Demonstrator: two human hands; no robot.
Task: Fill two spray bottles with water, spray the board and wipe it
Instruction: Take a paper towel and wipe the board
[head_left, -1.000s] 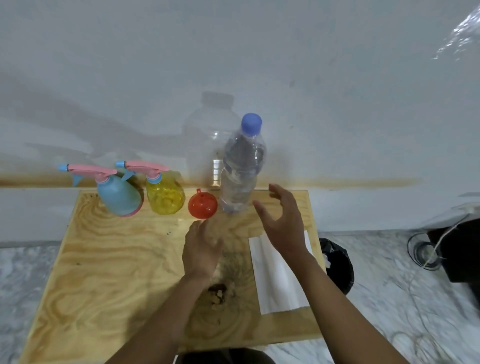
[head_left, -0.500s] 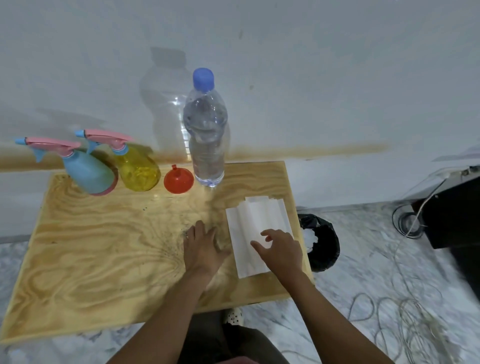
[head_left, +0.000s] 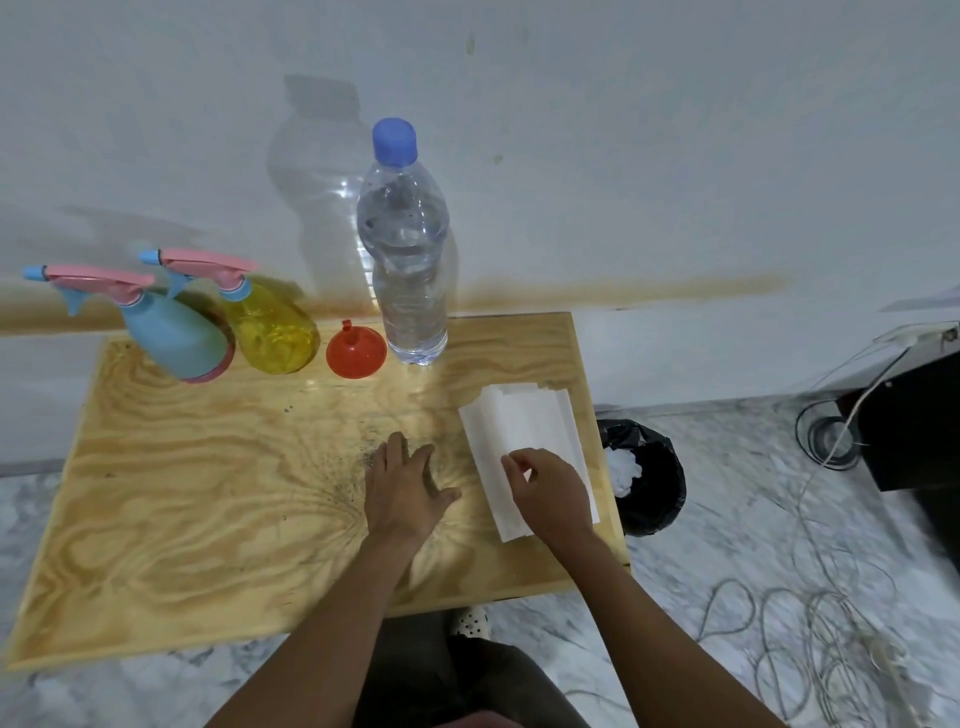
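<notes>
With left hand (head_left: 405, 488) spread flat on the board (head_left: 208, 493) and right hand (head_left: 545, 491) pinching the paper towels (head_left: 524, 415) lying by the board's right edge, peel slowly, lifting only the top sheet

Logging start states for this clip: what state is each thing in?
water bottle, capped, upright
blue spray bottle, standing, head on
yellow spray bottle, standing, head on
funnel, upside down
paper stack, lying flat
left hand, open, flat on board
right hand, fingers curled on paper stack, grip unclear
</notes>
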